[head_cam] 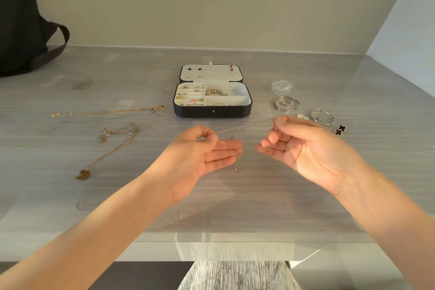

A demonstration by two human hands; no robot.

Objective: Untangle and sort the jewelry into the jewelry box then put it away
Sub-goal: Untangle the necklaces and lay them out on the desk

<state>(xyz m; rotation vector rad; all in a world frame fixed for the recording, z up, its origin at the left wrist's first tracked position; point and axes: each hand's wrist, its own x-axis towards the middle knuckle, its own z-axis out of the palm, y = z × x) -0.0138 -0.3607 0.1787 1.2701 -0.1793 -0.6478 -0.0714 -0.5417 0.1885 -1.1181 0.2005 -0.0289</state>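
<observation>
**A:** Where's the fine chain (229, 130)?

**B:** Strung in the air between the hands. The left hand (202, 152) pinches one end in its fingers (213, 139), and the right hand (300, 148) pinches the other. A loose tail hangs below the left fingers.

**A:** Risk?

**B:** Pulling the hands apart could tighten a knot or snap a link. The jewelry box (211, 112) lies open just beyond the fingers.

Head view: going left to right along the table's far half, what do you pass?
In order: black bag → gold chain → jewelry box → small clear case → hinged bangle → black clover earrings.
</observation>
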